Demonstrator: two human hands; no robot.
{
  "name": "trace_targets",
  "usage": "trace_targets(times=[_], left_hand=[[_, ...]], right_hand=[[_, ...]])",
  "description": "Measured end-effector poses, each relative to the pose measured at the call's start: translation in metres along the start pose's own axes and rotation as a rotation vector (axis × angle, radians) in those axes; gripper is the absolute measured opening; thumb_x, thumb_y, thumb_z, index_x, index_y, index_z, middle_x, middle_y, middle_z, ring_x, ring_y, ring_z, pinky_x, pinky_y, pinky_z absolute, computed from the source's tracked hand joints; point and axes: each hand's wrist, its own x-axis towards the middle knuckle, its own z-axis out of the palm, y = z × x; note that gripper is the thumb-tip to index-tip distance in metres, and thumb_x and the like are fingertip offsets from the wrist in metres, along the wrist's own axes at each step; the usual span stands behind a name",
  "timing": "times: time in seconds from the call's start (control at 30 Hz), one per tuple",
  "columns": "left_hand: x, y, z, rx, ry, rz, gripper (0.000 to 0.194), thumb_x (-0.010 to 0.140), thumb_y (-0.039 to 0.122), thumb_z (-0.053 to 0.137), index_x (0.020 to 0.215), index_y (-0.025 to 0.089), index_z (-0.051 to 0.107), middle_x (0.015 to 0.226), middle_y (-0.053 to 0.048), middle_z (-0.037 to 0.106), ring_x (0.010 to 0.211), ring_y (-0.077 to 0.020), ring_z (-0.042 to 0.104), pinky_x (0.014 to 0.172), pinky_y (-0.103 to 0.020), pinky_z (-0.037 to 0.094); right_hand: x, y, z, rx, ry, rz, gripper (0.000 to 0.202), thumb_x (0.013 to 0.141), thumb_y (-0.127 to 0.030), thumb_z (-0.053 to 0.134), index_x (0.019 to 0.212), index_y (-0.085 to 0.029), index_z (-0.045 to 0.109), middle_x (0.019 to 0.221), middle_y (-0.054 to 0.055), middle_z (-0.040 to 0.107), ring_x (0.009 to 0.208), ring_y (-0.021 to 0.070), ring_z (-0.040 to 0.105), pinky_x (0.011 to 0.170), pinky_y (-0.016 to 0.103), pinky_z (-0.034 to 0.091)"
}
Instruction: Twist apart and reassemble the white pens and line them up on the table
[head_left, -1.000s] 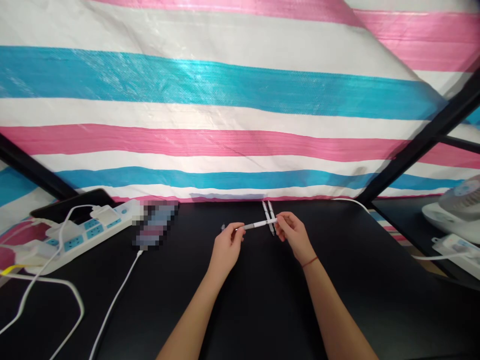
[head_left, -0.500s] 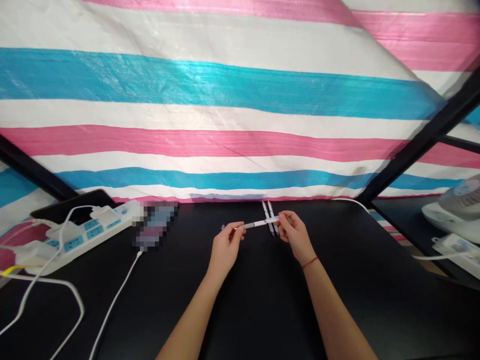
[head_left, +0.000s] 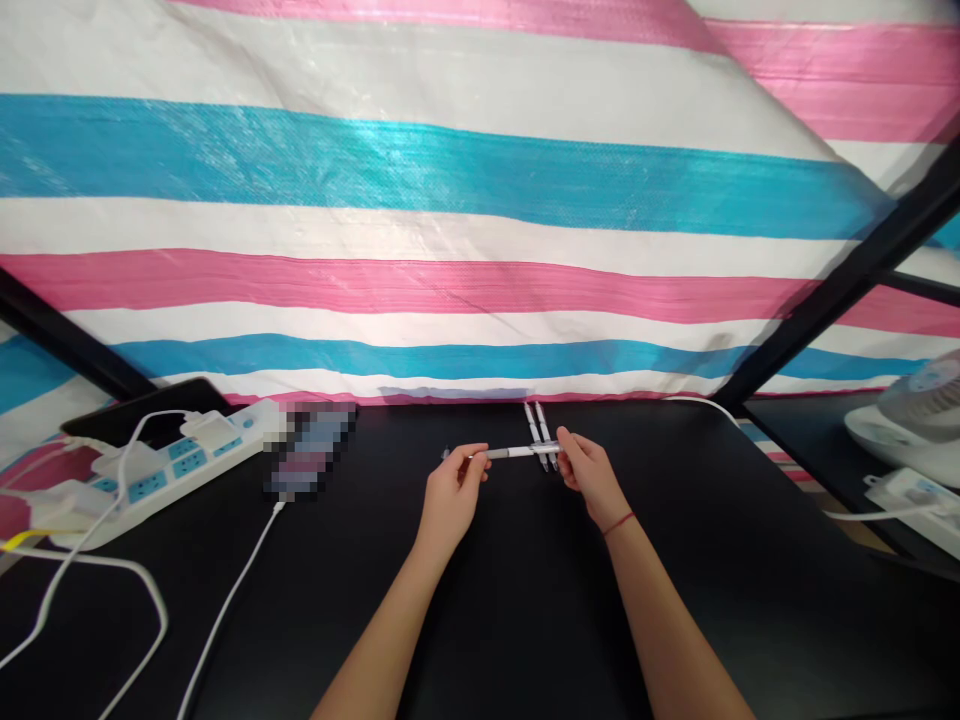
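Observation:
A white pen with a grey grip section (head_left: pixel 519 452) is held level above the black table (head_left: pixel 525 600). My left hand (head_left: pixel 456 482) pinches its grey end, and my right hand (head_left: pixel 589 470) pinches the clip end between thumb and fingers. Behind it, two white pens (head_left: pixel 537 425) lie side by side on the table, pointing away from me; the held pen crosses in front of their lower parts. A small dark object (head_left: pixel 446 453) shows just beyond my left hand, too small to name.
At left lie a white power strip (head_left: pixel 187 465) with plugs and cables, a dark tablet-like slab (head_left: pixel 150 410), and a blurred-out phone (head_left: pixel 313 450) on a white cable (head_left: pixel 232 600). Striped sheeting (head_left: pixel 450 290) hangs behind. A fan (head_left: pixel 915 400) stands at right.
The pen's right end has dipped slightly, so the pen now lies nearly level. My right hand has shifted a little with it; my left hand stays put.

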Motion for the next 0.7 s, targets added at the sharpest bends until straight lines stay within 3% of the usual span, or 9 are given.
trace_targets(times=[0.17, 0.33, 0.53, 0.7], left_hand=[[0.0003, -0.0004, 0.0000, -0.007, 0.024, 0.004, 0.033, 0.082, 0.042, 0.050, 0.101, 0.018, 0.063, 0.081, -0.005, 0.067, 0.072, -0.0169, 0.063, 0.070, -0.030, 0.049], [-0.0014, 0.0002, 0.0023, -0.013, 0.036, 0.005, 0.033, 0.082, 0.042, 0.050, 0.100, 0.018, 0.063, 0.081, -0.005, 0.067, 0.070, -0.0167, 0.062, 0.070, -0.030, 0.049], [-0.0018, 0.0000, 0.0033, -0.016, 0.033, 0.008, 0.032, 0.082, 0.042, 0.050, 0.100, 0.018, 0.063, 0.081, -0.005, 0.067, 0.070, -0.0160, 0.062, 0.070, -0.029, 0.049], [-0.0011, 0.0015, 0.0026, -0.050, 0.037, -0.013, 0.036, 0.080, 0.045, 0.051, 0.099, 0.017, 0.064, 0.080, -0.006, 0.068, 0.070, -0.0166, 0.062, 0.069, -0.030, 0.049]], right_hand=[[0.0009, 0.0023, -0.0006, 0.075, -0.061, -0.090, 0.038, 0.077, -0.050, 0.059, 0.062, -0.018, 0.048, 0.052, -0.004, 0.044, 0.042, 0.0056, 0.034, 0.036, 0.018, 0.022], [0.0008, 0.0027, -0.0003, 0.049, 0.011, -0.064, 0.041, 0.078, -0.051, 0.058, 0.057, -0.018, 0.046, 0.049, -0.005, 0.041, 0.039, 0.0053, 0.032, 0.034, 0.018, 0.021], [0.0003, 0.0000, -0.0009, 0.177, -0.036, -0.104, 0.031, 0.076, -0.042, 0.063, 0.062, -0.018, 0.049, 0.054, -0.005, 0.045, 0.044, 0.0068, 0.038, 0.036, 0.018, 0.026], [0.0018, 0.0022, -0.0006, 0.106, 0.021, -0.104, 0.031, 0.077, -0.045, 0.059, 0.063, -0.018, 0.050, 0.053, -0.004, 0.047, 0.040, 0.0068, 0.038, 0.035, 0.019, 0.025]])
